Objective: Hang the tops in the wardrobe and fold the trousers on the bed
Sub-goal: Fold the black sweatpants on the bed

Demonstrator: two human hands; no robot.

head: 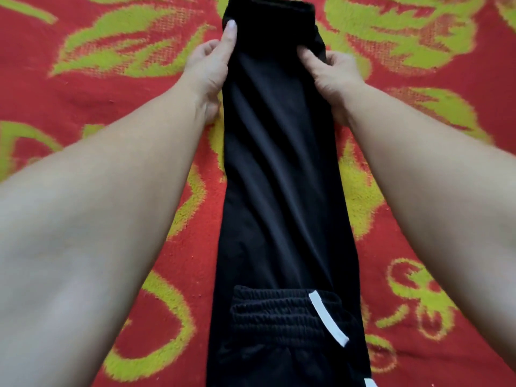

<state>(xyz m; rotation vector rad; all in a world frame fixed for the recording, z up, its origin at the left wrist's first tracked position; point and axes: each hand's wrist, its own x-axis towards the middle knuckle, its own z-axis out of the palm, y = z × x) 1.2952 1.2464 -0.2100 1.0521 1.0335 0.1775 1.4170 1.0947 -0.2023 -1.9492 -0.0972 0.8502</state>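
Black trousers (279, 169) lie lengthwise down the middle of the bed, folded into one long narrow strip. Their elastic waistband with a white stripe (328, 318) is nearest me. The far cuffed end is lifted off the blanket. My left hand (212, 65) pinches the strip's left edge near that far end, thumb on top of the cloth. My right hand (332, 76) grips the right edge at the same height, thumb pressed on the fabric. Both forearms run along either side of the trousers.
A red blanket (97, 88) with yellow-green leaf patterns covers the whole bed surface around the trousers. No other garment, hanger or wardrobe is in view.
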